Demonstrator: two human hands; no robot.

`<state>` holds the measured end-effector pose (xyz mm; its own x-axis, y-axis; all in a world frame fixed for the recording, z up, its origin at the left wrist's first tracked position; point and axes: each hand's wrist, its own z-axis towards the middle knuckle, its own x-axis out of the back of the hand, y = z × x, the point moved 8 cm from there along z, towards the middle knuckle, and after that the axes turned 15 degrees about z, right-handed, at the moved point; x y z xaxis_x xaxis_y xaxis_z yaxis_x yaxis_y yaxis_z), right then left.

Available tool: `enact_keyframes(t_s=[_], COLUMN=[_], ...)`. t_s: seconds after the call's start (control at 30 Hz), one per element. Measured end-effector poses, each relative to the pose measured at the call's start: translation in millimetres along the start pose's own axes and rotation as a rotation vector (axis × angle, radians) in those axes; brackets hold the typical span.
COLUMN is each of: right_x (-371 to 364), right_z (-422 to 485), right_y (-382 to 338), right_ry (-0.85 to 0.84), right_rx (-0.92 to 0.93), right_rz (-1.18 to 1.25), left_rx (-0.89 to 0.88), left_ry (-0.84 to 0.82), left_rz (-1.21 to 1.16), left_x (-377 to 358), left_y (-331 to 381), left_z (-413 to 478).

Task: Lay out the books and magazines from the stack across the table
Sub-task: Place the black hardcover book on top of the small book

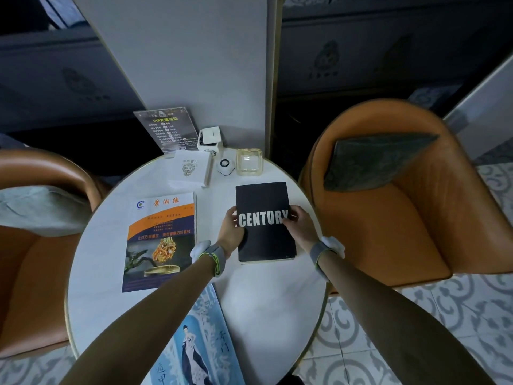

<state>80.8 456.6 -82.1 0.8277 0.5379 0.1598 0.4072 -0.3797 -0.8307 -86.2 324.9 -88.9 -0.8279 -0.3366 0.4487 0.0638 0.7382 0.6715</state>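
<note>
head view:
table: round white top (263,301), thin gold rim, orange armchair on each side
black book: "CENTURY" cover (263,237), flat on the table right of centre, spine edge toward the left hand; looks like it sits on top of at least one thinner item, pale edge showing along its near side
left hand: (231,227) fingers curled over the book's left edge at the C of the title, thumb side on the cover, gripping the book
right hand: (298,222) fingers pinching the book's right edge at the Y, gripping the same book
wrists: grey strap with a white pad on each
orange magazine: (161,240) flat on the left half of the table, red Chinese title on top, food photo below; just beside the black book, not touching it
blue magazine: (200,343) at the near edge, pale blue cover with a standing figure, partly under the left forearm, running off the bottom of the frame
white box: (191,169) flat at the far side, logo on top
sign: (168,132) dark VIP price card, upright behind the white box
white holder: (210,140) small cube beside the sign, contents unclear
call button: (225,164) white puck with black ring, between the white box and the ashtray
ashtray: (249,161) clear glass, square, just beyond the black book's far edge
right chair: dark green cushion (374,162) leaning on the backrest
</note>
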Motion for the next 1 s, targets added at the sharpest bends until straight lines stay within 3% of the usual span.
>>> enact_keyframes(t_s=[0.3, 0.53, 1.0], right_x=[4, 5, -92], right_z=[-8, -25, -98], right_y=[-11, -38, -67], right_ry=[-0.029, -0.041, -0.153], right_rx=[-0.011, 0.093, 0.22], right_rz=[-0.06, -0.019, -0.214], left_rx=[0.046, 0.053, 0.057], left_ry=[-0.051, -0.013, 0.084], left_rz=[0.059, 0.122, 0.11], left_x=[4, 40, 145], left_y=[-12, -22, -76], left_z=[-7, -19, -93])
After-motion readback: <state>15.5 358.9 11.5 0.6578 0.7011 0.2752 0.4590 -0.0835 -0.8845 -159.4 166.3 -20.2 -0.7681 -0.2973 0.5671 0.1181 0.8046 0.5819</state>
